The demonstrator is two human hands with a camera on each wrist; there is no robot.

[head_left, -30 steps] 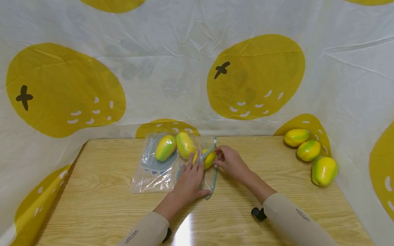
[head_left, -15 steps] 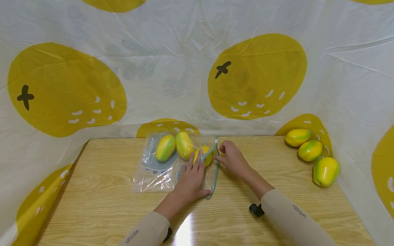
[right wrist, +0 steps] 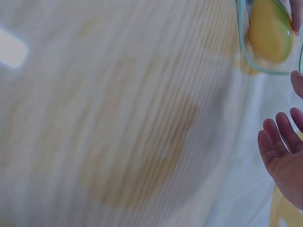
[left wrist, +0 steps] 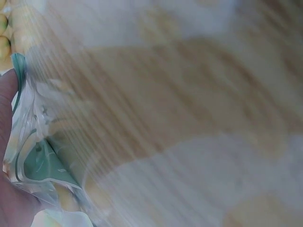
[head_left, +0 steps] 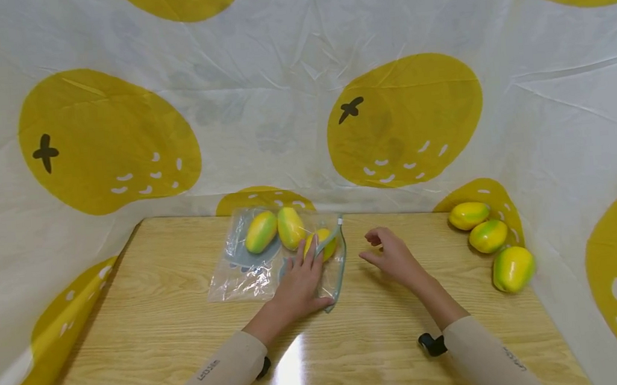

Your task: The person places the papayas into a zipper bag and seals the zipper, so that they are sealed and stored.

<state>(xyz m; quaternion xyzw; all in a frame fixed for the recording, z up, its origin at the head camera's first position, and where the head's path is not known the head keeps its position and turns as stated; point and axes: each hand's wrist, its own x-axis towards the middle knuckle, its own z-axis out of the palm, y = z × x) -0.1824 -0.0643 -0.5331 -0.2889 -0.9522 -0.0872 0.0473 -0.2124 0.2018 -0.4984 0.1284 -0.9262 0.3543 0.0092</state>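
Note:
A clear zip bag (head_left: 240, 288) with a blue-green edge and a white slider (head_left: 340, 221) lies flat at the table's back middle. Inside it are a yellow-green mango (head_left: 261, 232), a second mango (head_left: 291, 227) beside that one, and a third mango (head_left: 326, 245) near the mouth. My left hand (head_left: 298, 287) rests on the bag with fingers spread over the third mango, its thumb at the bag's edge. Right of the mouth, my right hand (head_left: 392, 258) is held apart from the bag, fingers loosely bent and holding nothing; the right wrist view shows its bare palm (right wrist: 289, 165).
Three loose mangoes stand in a row at the table's right: one at the back (head_left: 468, 215), one in the middle (head_left: 488, 236) and one in front (head_left: 513, 269). A white cloth (head_left: 259, 124) printed with yellow fruit hangs behind and at both sides of the wooden table (head_left: 153, 289).
My right hand has come away from the bag's mouth and moved right, its fingers loosening. The third mango sits slightly further inside the bag than a second ago. My left hand has stayed in place.

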